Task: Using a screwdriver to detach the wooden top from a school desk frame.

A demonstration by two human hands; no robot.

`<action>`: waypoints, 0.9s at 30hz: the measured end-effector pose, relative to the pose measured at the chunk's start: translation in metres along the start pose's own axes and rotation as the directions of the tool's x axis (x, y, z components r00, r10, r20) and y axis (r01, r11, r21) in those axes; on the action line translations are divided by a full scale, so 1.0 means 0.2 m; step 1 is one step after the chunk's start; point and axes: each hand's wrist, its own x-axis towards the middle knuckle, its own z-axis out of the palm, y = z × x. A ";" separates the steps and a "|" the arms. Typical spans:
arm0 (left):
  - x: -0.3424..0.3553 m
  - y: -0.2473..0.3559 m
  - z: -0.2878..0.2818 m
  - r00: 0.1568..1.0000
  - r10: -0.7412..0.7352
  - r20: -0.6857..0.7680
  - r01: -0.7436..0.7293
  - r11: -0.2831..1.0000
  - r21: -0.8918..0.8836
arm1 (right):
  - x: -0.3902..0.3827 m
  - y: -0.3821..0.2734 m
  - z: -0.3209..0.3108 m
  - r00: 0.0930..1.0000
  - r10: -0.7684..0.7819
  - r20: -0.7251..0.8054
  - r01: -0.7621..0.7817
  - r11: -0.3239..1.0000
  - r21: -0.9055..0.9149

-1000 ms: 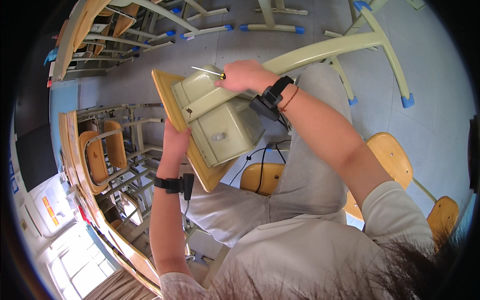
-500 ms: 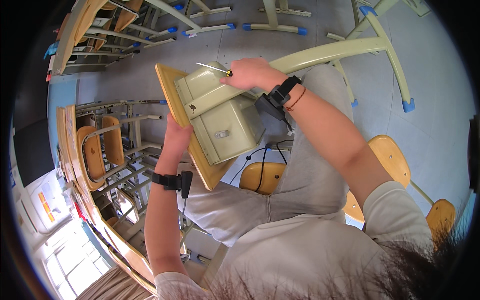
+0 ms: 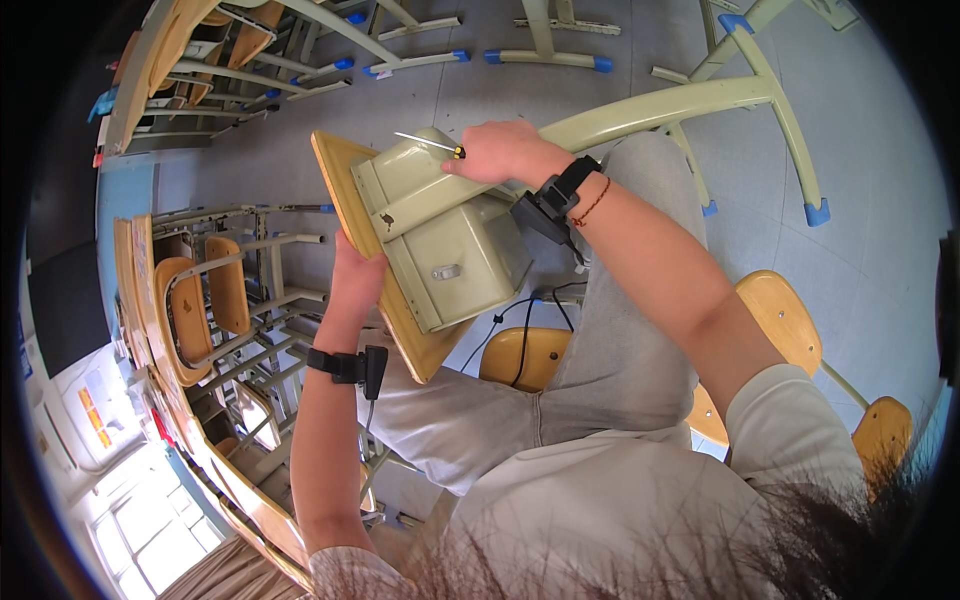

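A school desk lies tipped on its side across my lap, its wooden desktop [image 3: 418,350] facing left and its pale green metal drawer box [image 3: 460,260] facing right. My left hand [image 3: 358,275] grips the desktop's left edge, its fingers partly hidden behind the wood. My right hand [image 3: 508,153] is closed round a screwdriver [image 3: 425,142] with a yellow and black handle and a thin metal shaft pointing left. That hand rests against the green crossbar [image 3: 430,203] of the desk. From there the curved desk leg [image 3: 650,108] stretches right to a blue-capped foot.
Desks and wooden chairs [image 3: 228,285] crowd the left side. More desk legs with blue caps [image 3: 550,60] stand at the far side. A wooden chair seat [image 3: 525,357] and black cables [image 3: 525,320] lie between my legs. Another chair [image 3: 780,320] is at my right.
Very little differs. My right hand with the screwdriver and the desk sit a touch lower in the view, and both grips are kept.
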 end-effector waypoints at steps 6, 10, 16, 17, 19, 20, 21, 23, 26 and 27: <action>-0.01 0.03 0.01 1.000 -0.010 -0.016 0.010 0.999 0.036 | 0.00 0.00 0.00 1.000 0.006 0.006 -0.006 1.000 0.003; -0.01 0.02 0.01 1.000 -0.009 -0.021 0.010 1.000 0.021 | 0.00 0.00 0.00 1.000 0.005 0.012 -0.005 1.000 -0.003; -0.01 0.03 0.01 0.999 -0.028 -0.017 0.028 0.999 0.021 | 0.01 0.00 0.00 0.999 0.010 0.033 -0.010 1.000 -0.012; 0.00 0.02 0.00 0.999 -0.028 -0.018 0.028 0.999 0.021 | 0.01 0.00 0.00 0.999 0.009 0.039 -0.009 1.000 -0.017; 0.00 0.01 -0.01 1.000 -0.010 -0.019 0.010 0.999 0.034 | 0.01 0.00 0.00 0.999 0.005 0.039 -0.005 1.000 -0.018; 0.00 0.00 -0.01 1.000 -0.011 -0.021 0.011 0.999 0.034 | 0.01 -0.01 0.00 0.999 0.002 0.039 -0.001 1.000 -0.019; 0.01 -0.01 -0.02 1.000 -0.004 -0.017 0.005 0.999 0.040 | 0.01 -0.01 0.00 0.999 0.000 0.040 0.001 1.000 -0.020; 0.01 0.00 -0.01 1.000 0.004 -0.009 -0.003 0.999 0.045 | 0.02 0.00 0.01 0.999 0.010 0.051 -0.010 1.000 -0.010; 0.00 0.00 -0.02 0.999 -0.025 -0.027 0.026 0.998 0.051 | 0.02 -0.01 0.01 0.998 0.019 0.066 -0.018 1.000 -0.014; 0.01 -0.02 -0.02 1.000 -0.008 -0.030 0.009 0.999 0.044 | 0.03 -0.01 0.01 0.998 0.018 0.066 -0.017 1.000 -0.014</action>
